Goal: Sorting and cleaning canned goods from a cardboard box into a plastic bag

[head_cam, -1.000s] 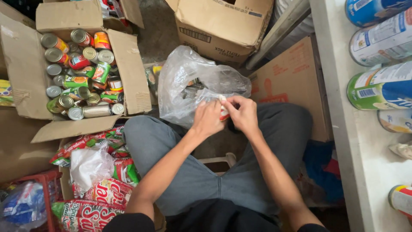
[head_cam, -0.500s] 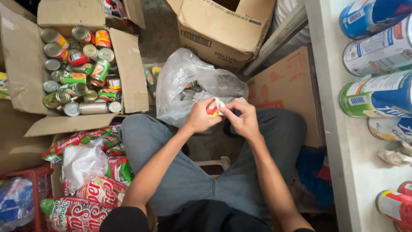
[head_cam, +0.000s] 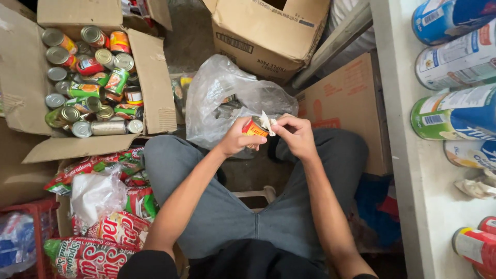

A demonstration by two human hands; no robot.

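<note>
I sit with grey-trousered knees apart. My left hand [head_cam: 236, 139] grips a small orange-and-red labelled can [head_cam: 254, 127] just above my lap. My right hand [head_cam: 295, 135] pinches a loose white strip of paper [head_cam: 267, 123] at the can's top edge. Both hands meet in front of a crumpled clear plastic bag [head_cam: 222, 93] that lies on the floor beyond my knees.
An open cardboard box [head_cam: 155, 77] of several cans stands at the upper left. Red and green food packets [head_cam: 103, 232] lie at the lower left. Another cardboard box [head_cam: 268, 31] sits ahead. A white shelf [head_cam: 413, 181] on the right holds large tins.
The can has turned in my left hand so its orange label shows more. My right hand has pulled the white strip up off it.
</note>
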